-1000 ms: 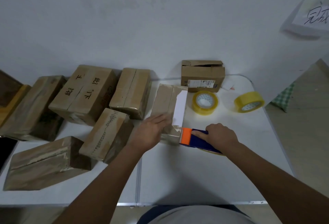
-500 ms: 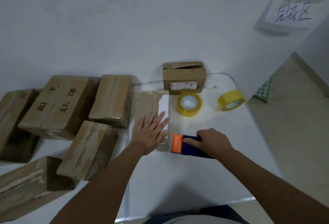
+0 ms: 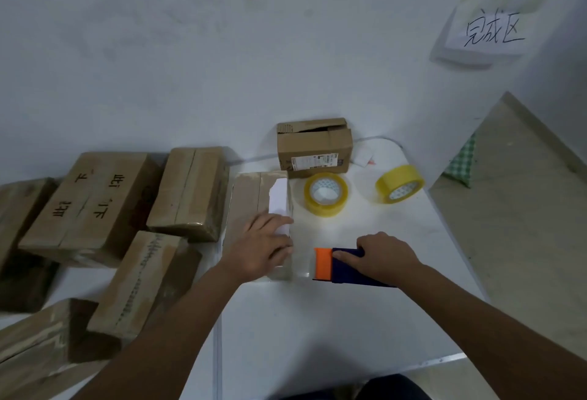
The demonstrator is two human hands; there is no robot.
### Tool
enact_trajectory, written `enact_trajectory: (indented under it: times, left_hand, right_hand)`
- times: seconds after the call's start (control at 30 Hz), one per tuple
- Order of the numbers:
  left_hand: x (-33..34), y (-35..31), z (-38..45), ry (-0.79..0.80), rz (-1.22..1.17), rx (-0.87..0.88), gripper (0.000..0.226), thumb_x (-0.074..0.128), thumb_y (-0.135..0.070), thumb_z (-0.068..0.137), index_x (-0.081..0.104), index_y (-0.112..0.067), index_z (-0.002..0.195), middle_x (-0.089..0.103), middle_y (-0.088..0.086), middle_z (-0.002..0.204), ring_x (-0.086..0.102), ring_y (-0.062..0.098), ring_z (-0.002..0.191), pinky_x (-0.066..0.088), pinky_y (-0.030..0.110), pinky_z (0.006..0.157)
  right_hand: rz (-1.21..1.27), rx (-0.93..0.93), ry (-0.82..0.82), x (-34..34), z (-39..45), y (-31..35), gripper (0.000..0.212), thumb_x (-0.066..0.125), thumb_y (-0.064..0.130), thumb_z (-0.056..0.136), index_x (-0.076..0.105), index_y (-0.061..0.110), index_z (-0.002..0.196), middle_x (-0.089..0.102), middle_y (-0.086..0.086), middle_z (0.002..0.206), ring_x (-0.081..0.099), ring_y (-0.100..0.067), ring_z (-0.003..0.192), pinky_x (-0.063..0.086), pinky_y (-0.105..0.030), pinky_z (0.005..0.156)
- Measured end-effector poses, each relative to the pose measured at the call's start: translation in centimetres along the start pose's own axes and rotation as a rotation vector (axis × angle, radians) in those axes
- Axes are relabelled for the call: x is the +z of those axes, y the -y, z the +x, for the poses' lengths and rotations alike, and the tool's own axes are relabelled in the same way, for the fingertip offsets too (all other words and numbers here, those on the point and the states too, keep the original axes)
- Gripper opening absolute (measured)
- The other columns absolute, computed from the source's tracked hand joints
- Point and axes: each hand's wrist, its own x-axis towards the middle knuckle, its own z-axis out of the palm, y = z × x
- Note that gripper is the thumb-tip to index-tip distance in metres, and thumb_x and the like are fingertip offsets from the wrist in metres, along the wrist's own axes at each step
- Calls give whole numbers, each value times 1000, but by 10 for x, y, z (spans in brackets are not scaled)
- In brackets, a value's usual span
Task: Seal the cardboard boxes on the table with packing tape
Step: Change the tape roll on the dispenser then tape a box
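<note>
A flat cardboard box [image 3: 251, 196] with a white label lies in the middle of the white table [image 3: 333, 320]. My left hand [image 3: 263, 248] rests flat on its near end, fingers straight. My right hand [image 3: 386, 256] grips a blue tape dispenser [image 3: 344, 267] with an orange head, just right of the box. A clear strip of tape stretches from the dispenser's head to the box's near right side.
Two yellow tape rolls [image 3: 325, 194] [image 3: 399, 183] lie right of the box. A small opened box [image 3: 314, 147] stands by the wall. Several taped boxes [image 3: 92, 205] crowd the left side. A paper sign [image 3: 489, 32] hangs on the wall. The table's right edge meets the floor [image 3: 524, 209].
My left hand spread flat over the box's near end. My right hand drew the dispenser a little right, away from the box, pulling tape out. The camera view shifted to the right.
</note>
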Motion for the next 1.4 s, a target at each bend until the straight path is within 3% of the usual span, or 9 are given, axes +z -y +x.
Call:
enact_trajectory:
  times: [0.17, 0.3, 0.57, 0.67, 0.8, 1.07, 1.23, 1.33, 1.4]
  left_hand:
    - [17, -4, -4, -58, -267, -102, 40, 42, -59, 91, 72, -32, 90, 45, -17, 139, 24, 0, 134, 26, 39, 110]
    - [25, -8, -4, -137, -354, -182, 37, 48, -63, 86, 71, -33, 82, 43, -26, 131, 24, -2, 129, 26, 38, 107]
    - [27, -25, -6, -177, -364, -313, 38, 45, -62, 86, 67, -32, 80, 43, -22, 137, 23, -1, 129, 17, 32, 104]
    - [26, -27, -6, -159, -354, -327, 21, 58, -48, 92, 68, -31, 84, 42, -20, 140, 25, 5, 134, 15, 31, 104]
    - [24, -31, -6, -141, -338, -348, 20, 58, -45, 95, 67, -29, 87, 41, -18, 141, 24, 6, 135, 12, 29, 103]
    - [22, -31, -7, -171, -374, -327, 18, 59, -46, 94, 57, -38, 77, 42, -19, 137, 28, 9, 132, 21, 35, 104]
    - [21, -29, -9, -154, -395, -317, 17, 54, -46, 95, 65, -36, 87, 39, -21, 138, 23, 2, 129, 17, 33, 104]
    - [20, -27, -9, -130, -405, -314, 12, 56, -41, 96, 65, -37, 89, 38, -22, 138, 19, -5, 125, 14, 31, 103]
    - [19, -28, -8, -123, -416, -321, 12, 57, -41, 95, 66, -37, 89, 38, -23, 136, 19, -4, 125, 13, 30, 103]
  right_hand:
    - [65, -11, 131, -5, -1, -1, 49, 43, 59, 93, 59, 15, 105, 54, 3, 83, 58, -18, 83, 44, -29, 67]
    - [14, -16, 111, -6, 0, 1, 50, 43, 60, 95, 58, 15, 106, 54, 0, 89, 55, -18, 82, 46, -30, 72]
    - [-66, 29, 26, 14, 11, 27, 51, 40, 57, 98, 55, 12, 115, 64, -7, 111, 63, -24, 99, 40, -29, 74]
    - [-57, 37, 55, 14, 17, 26, 53, 40, 58, 98, 55, 11, 115, 64, -7, 111, 63, -24, 98, 40, -29, 72]
    - [-69, 27, 83, 12, 28, 34, 54, 40, 59, 97, 57, 9, 111, 63, -8, 108, 63, -25, 98, 40, -29, 71]
    - [-81, 273, -101, 3, 44, -14, 44, 40, 51, 100, 47, 8, 106, 62, -8, 99, 62, -27, 89, 39, -32, 71]
    - [21, 200, -120, 45, 49, -1, 36, 38, 35, 104, 36, 7, 126, 66, -9, 109, 64, -27, 99, 44, -36, 86]
    - [152, 222, -57, 68, 43, -3, 36, 51, 31, 99, 42, 8, 124, 65, -9, 110, 63, -28, 102, 45, -38, 88]
    - [133, 190, -224, 84, 42, -1, 46, 72, 36, 84, 53, 10, 117, 65, -8, 105, 64, -30, 97, 50, -39, 82]
